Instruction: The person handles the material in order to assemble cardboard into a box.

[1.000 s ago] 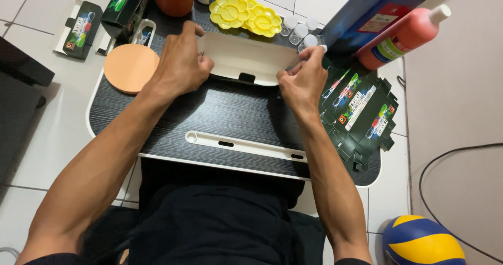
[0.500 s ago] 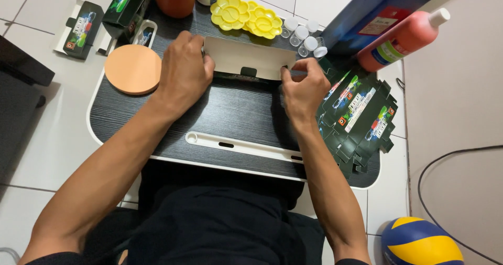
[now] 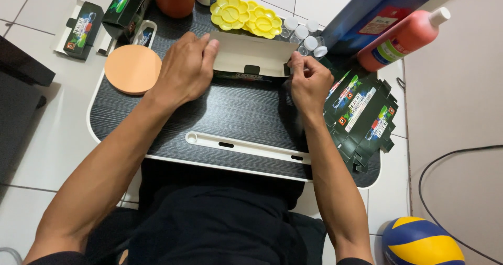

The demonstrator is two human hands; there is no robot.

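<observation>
Now | both hands (image 3: 183, 68) pinch cardboard box (image 3: 250, 55) | dark printed cartons (image 3: 361, 113) right.

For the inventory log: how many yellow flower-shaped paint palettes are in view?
2. One yellow palette lies at the far edge of the black lap table; the second palette overlaps its right side. Others could be hidden underneath.
</observation>
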